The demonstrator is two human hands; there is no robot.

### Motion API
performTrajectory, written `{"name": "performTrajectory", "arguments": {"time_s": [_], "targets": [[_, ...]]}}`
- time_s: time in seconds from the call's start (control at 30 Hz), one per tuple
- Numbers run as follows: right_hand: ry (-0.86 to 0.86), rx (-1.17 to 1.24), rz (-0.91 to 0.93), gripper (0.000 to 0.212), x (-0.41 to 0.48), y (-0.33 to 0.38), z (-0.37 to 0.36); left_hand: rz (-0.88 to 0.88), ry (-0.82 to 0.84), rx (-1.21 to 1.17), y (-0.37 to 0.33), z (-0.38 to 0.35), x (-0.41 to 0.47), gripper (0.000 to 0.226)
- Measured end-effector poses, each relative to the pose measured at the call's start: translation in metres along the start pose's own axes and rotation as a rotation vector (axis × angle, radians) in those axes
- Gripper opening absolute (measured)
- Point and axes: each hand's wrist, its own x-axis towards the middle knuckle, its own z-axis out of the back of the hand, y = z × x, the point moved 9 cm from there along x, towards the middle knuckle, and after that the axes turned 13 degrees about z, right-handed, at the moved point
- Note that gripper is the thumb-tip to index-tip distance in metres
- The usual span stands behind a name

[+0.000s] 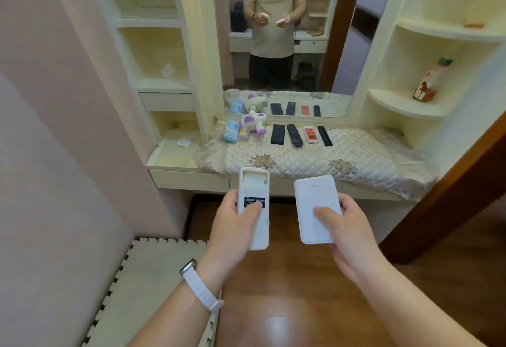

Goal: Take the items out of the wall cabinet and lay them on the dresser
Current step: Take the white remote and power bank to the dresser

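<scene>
The white remote (254, 209), back side up with its battery bay uncovered, sits in the left grip (232, 226), thumb on its dark label. The right grip (347, 226) clasps a flat white device (315, 207). Both hang above the wooden floor (287, 292), just short of the counter (356, 155) front edge; four remotes (294, 135) line its back edge.

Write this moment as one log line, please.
left hand: holds white remote | right hand: holds white flat device | dresser: four remotes, plush toy, blue packet
</scene>
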Motion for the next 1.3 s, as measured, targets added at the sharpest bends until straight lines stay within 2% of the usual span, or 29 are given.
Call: {"name": "performTrajectory", "arguments": {"time_s": [0.3,0.43,0.53,0.8,1.03,1.3], "targets": [[-0.138,-0.040,-0.015,0.029,0.067,-0.015,-0.004,0.064,0.049,-0.049,-0.027,0.011,0.109,0.015],[-0.168,-0.001,-0.006,0.041,0.099,-0.015,0.001,0.060,0.095,-0.005,-0.036,-0.013,0.140,0.019],[-0.175,0.032,-0.021,0.031,0.130,-0.023,0.005,0.058,0.119,0.041,-0.041,-0.032,0.163,0.018],[-0.054,0.077,-0.088,0.025,0.249,-0.045,-0.007,0.117,-0.028,0.085,-0.052,-0.071,0.248,0.015],[0.047,0.022,-0.106,0.029,0.347,-0.048,0.024,0.220,-0.090,0.093,-0.063,-0.141,0.316,0.017],[0.058,-0.029,-0.169,0.028,0.413,-0.069,0.051,0.307,-0.149,0.104,-0.052,-0.174,0.378,0.016]]}}
